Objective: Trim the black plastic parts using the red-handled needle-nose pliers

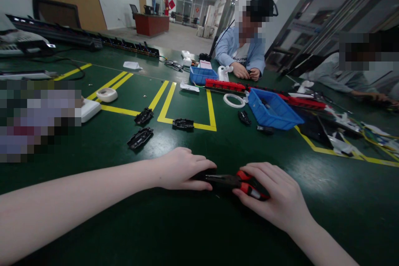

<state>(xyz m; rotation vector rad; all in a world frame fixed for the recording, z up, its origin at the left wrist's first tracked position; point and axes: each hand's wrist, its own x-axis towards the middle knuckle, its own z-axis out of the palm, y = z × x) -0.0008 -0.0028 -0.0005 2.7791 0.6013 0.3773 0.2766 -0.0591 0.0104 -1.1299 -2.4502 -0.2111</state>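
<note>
My right hand [274,193] grips the red-and-black handles of a pair of pliers [232,181] lying low over the green table [93,153]. The pliers' dark jaws point left toward my left hand [182,170]. That hand is closed over a small black plastic part [202,173], mostly hidden under the fingers. Both hands rest on the table near its front edge.
Three black plastic parts [140,138] [144,116] [183,124] lie ahead by the yellow floor-tape lines. A blue bin [271,110], a white tape ring [234,100] and red strips [225,85] stand further back. Two other people sit at the far right side.
</note>
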